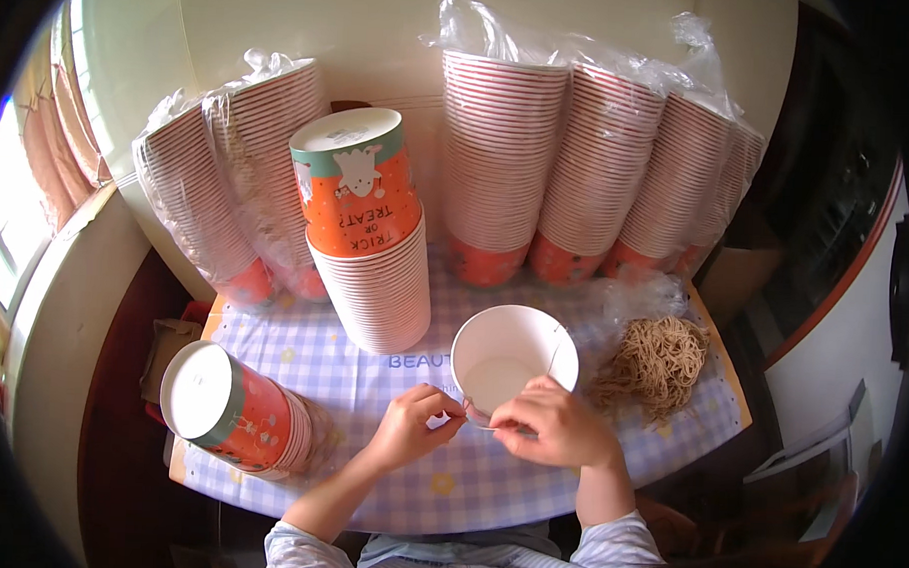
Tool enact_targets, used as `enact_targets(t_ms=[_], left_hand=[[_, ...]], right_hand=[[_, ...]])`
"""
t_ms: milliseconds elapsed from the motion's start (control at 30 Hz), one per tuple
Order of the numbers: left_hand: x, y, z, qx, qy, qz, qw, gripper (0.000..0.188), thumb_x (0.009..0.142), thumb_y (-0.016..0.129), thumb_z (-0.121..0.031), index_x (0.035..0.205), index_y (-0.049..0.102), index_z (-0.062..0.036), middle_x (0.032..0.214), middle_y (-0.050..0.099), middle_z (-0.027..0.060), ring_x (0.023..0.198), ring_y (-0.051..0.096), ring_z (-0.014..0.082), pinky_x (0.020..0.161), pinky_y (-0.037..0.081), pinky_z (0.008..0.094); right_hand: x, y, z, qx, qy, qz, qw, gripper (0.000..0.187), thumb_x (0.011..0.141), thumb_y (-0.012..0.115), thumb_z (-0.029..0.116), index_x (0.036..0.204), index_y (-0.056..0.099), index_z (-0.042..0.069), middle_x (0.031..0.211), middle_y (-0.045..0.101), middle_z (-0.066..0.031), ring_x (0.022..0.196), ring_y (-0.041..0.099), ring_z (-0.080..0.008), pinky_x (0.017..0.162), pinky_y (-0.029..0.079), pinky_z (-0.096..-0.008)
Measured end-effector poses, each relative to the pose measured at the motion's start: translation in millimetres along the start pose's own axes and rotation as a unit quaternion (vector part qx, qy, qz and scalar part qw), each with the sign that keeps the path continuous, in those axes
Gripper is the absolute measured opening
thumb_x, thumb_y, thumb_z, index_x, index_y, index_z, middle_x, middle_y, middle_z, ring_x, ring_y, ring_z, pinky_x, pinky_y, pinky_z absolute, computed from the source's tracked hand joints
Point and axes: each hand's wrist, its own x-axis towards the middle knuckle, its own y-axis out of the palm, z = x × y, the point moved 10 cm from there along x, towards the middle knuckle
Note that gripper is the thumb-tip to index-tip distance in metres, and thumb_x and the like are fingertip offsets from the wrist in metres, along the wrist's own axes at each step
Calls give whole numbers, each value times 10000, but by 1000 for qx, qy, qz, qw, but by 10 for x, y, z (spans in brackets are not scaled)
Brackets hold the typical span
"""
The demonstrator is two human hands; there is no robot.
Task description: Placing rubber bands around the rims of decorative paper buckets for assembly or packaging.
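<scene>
A paper bucket point(518, 336), white inside, stands upright with its open mouth toward me. At its near rim my left hand point(420, 423) is closed in a pinch, thumb against forefinger. My right hand point(558, 424) pinches from the other side, a small gap away, its back covering part of the rim. A thin pale cord point(482, 426) runs between the two sets of fingertips; its exact path at the rim is too small to make out. To the right of the bucket lies a tangled heap of tan cords point(660, 366).
Tall nested bucket stacks in clear plastic point(504, 156) line the back; more wrapped stacks point(197, 195) stand at left. An orange bucket point(363, 191) sits upside down on an unwrapped stack point(374, 291). Another inverted stack point(240, 407) is near left, on the checked tablecloth point(387, 502).
</scene>
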Motion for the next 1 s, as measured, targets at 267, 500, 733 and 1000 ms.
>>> enact_targets(t_ms=[267,500,733,1000], left_hand=[[-281,143,512,-108,-59,-64,990,98,728,638,-10,815,602,-40,787,607,45,630,562,113,523,449,239],[-482,578,953,-376,-195,-6,906,160,845,578,-95,967,593,7,909,611,31,745,549,60,617,459,203],[-438,734,745,-486,-183,18,855,201,859,566,-105,1026,587,4,948,604,21,824,533,65,720,442,222],[-550,1000,777,-610,-262,63,745,149,847,584,-101,975,607,-29,939,604,7,827,534,80,731,428,231]], right_hand=[[-437,667,42,-257,64,-30,964,170,701,666,137,845,577,131,664,562,38,718,554,-112,814,322,-359],[-631,828,-43,-275,126,-124,945,190,719,653,119,881,557,135,693,578,61,756,554,-95,796,294,-385],[-704,871,-239,-235,165,-162,944,187,732,646,113,894,554,112,726,597,42,751,576,-119,774,312,-370],[-676,823,-250,-181,165,-163,956,86,715,636,86,775,576,98,721,602,9,711,573,-155,793,309,-366]])
